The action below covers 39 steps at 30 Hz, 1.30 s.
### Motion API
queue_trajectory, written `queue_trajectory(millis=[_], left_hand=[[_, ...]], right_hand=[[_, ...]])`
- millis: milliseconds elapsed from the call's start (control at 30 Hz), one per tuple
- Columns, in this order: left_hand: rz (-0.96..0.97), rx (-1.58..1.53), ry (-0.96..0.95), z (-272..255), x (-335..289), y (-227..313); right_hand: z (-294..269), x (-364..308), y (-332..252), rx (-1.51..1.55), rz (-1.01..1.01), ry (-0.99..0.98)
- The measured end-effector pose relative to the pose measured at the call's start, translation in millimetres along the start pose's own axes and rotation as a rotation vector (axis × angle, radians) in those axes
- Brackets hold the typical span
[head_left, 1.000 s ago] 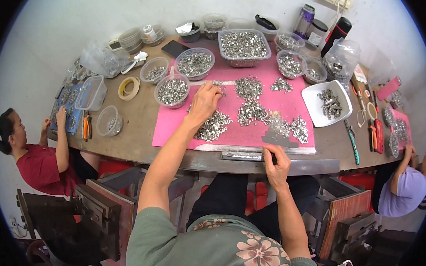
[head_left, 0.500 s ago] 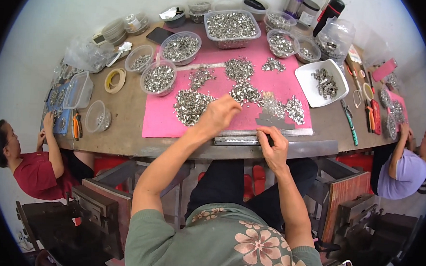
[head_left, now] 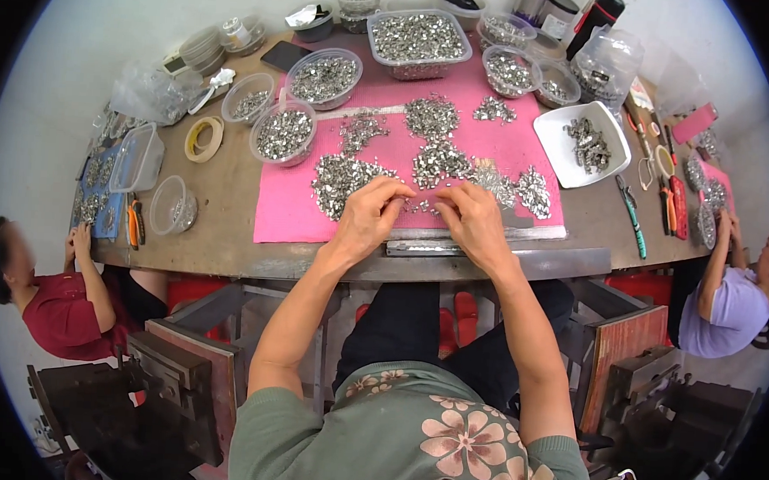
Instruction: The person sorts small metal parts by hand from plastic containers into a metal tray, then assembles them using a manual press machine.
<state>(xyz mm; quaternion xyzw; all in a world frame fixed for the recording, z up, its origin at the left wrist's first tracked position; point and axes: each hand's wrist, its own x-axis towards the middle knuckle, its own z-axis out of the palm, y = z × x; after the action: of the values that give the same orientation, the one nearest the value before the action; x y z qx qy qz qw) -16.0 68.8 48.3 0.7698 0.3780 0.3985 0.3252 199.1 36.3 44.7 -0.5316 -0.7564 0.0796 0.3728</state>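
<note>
Head view: both hands [head_left: 421,211] seemingly pinch small metal pieces [head_left: 340,177] beside bowls [head_left: 283,133].

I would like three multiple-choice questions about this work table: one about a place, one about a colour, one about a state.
1. Where do both hands rest?
A. on the pink mat's near edge
B. inside the white tray
C. on the tape roll

2. What colour is the mat?
A. green
B. pink
C. black

3. How is the rectangular clear tub at the far side?
A. empty
B. lidded
C. filled with small metal parts

Key: 1 A, left hand and right hand meet on the pink mat; 2 B, it is plainly pink; 3 C, the rectangular clear tub is open and heaped with parts.
</note>
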Motion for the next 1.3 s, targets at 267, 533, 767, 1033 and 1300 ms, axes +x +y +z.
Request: queue_trajectory(millis=[267,533,767,1033,1300], left_hand=[[0.120,0.310,-0.025,-4.8,-5.2,-4.3],[0.191,0.459,-0.018,3.9,-2.4,-5.4],[0.208,0.477,0.027,5.3,-6.6,-4.8],[0.289,0.467,0.050,10.1,0.9,-15.5],[0.315,0.435,0.042,6.4,-1.6,-14.3]], right_hand=[[-14.2,-6.6,11.9,0.064,0.238,-0.163],[-11.5,-5.9,5.9,-0.093,-0.006,-0.050],[-35.7,-33.1,-15.9,0.240,0.079,-0.152],[-22.9,-49.4,-18.4,0.271,0.028,-0.034],[-19.1,-53.5,-17.9,0.228,0.014,0.012]])
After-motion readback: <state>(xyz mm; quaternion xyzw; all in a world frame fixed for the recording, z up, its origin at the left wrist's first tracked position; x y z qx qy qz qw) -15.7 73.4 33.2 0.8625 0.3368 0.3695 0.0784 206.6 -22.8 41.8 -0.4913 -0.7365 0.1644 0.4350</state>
